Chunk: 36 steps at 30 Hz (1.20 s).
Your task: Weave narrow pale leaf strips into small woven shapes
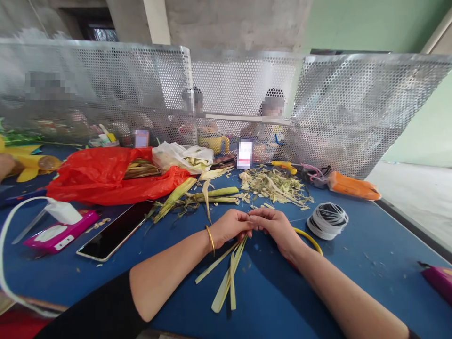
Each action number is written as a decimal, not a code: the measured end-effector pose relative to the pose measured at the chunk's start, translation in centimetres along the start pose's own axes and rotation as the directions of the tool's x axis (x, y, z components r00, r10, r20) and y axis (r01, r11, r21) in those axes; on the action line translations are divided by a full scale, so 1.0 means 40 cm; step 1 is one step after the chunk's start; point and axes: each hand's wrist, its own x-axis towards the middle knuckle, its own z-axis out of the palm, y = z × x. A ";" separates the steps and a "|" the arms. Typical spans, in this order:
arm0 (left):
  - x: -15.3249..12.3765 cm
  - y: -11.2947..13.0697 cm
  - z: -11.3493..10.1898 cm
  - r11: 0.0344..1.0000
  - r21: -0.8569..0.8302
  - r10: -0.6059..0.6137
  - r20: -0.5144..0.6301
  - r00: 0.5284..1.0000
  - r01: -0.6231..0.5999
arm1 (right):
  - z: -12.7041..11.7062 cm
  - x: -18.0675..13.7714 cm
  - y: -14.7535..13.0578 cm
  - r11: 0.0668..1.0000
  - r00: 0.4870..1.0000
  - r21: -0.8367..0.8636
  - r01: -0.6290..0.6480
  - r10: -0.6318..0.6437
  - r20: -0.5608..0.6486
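Note:
My left hand point(233, 227) is closed in a pinch on a bunch of pale corn husk strips point(229, 278), whose loose ends fan out below it over the blue table. Right beside it, fingertips meeting those of the left, my right hand point(271, 225) is also pinched closed. What its fingers hold is hidden, though a faint thin line runs from near this hand toward a ball of white string point(327, 221). Under the right wrist a curved yellow handle point(310, 239) pokes out; the rest of it is covered.
Husk scraps point(275, 186) lie heaped ahead. A red plastic bag point(95, 174), a black phone point(115, 230) and a magenta power strip point(61, 230) occupy the left. An orange packet point(353, 186) sits far right. Behind a perforated metal screen point(243, 80) are other people.

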 end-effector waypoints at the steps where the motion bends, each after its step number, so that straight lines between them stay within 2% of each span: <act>1: 0.000 0.000 0.001 1.000 0.010 0.000 -0.003 1.000 0.000 | 0.004 0.001 0.001 1.000 1.000 0.001 0.010 -0.010 -0.015; 16: -0.002 0.001 0.002 1.000 0.019 0.012 0.000 1.000 -0.012 | -0.002 -0.002 0.013 0.990 0.997 0.122 0.069 -0.073 0.025; 19: 0.000 0.001 -0.002 0.998 -0.063 -0.008 -0.038 0.999 0.006 | -0.008 0.002 0.017 0.991 0.990 -0.019 0.135 -0.135 -0.031; 22: -0.001 0.005 -0.005 0.990 -0.141 0.004 -0.077 0.997 -0.015 | -0.020 0.010 0.027 0.980 0.988 -0.150 0.132 -0.142 -0.059; 26: -0.005 0.011 -0.001 0.988 -0.150 0.018 -0.098 0.995 -0.032 | -0.030 0.015 0.042 0.957 0.991 -0.258 0.130 -0.134 0.003; 30: -0.003 0.008 0.001 0.991 -0.132 0.018 -0.084 0.996 -0.029 | -0.026 0.009 0.043 0.859 0.970 -0.452 0.239 -0.230 0.076; 36: -0.003 0.007 0.001 0.993 -0.113 0.021 -0.066 0.998 -0.028 | -0.020 0.006 0.034 0.844 0.961 -0.463 0.270 -0.265 0.076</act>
